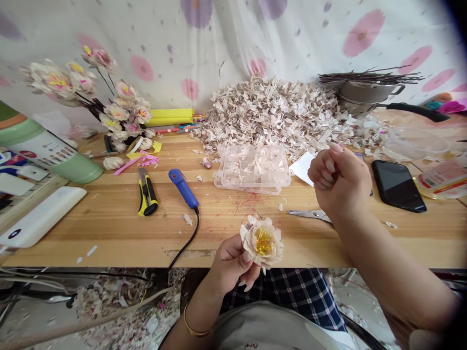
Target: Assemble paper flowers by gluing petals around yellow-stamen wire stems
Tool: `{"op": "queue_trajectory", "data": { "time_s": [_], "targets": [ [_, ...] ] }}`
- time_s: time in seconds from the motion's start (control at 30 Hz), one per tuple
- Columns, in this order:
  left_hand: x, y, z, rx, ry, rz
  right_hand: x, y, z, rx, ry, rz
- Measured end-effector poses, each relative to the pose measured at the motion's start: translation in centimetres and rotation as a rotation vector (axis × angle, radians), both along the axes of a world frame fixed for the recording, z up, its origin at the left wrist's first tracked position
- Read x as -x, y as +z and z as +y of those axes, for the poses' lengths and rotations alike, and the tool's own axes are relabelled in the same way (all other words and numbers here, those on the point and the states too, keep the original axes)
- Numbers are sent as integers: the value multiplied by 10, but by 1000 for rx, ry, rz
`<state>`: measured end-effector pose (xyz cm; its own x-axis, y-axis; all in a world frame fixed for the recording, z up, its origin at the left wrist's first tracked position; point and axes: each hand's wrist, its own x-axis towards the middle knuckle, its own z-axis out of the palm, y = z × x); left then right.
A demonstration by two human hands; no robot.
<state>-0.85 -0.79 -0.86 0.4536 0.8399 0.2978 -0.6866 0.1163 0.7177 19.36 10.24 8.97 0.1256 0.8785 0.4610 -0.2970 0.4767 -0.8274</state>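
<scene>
Your left fingers (249, 281) are closing around the underside of a cream handmade flower (261, 243), so the bloom is sitting in their grip with its yellow stamens turned up, right against your left hand (228, 262). Your right fingers (327, 167) are curling tightly toward your palm at about 2 o'clock from the flower, well apart from it, and I cannot tell whether they are holding anything. Your right hand (339, 182) is hovering over the counter (91, 233), just above a pair of scissors (310, 214). At 12 o'clock, a clear compartment box (252, 170) is sitting just in front of a heap of petal scraps (277, 114). At 10 o'clock, a blue corded tool (184, 188) and a yellow utility knife (147, 192) are lying near each other. A black phone (397, 185) is lying beyond your right hand.
</scene>
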Motion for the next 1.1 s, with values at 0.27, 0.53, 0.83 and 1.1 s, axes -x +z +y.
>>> {"op": "queue_trajectory", "data": {
  "time_s": [0.27,0.53,0.83,1.1],
  "targets": [
    [1,-6,0,61,-47,7,7,-2,-2,63,26,-12],
    [1,-20,-1,111,-80,29,11,-11,-6,180,42,-295],
    [3,-19,-3,151,-69,81,11,-7,-8,141,0,-196],
    [3,-11,-3,165,-48,141,9,-11,-5,35,-22,-287]
  ]
}}
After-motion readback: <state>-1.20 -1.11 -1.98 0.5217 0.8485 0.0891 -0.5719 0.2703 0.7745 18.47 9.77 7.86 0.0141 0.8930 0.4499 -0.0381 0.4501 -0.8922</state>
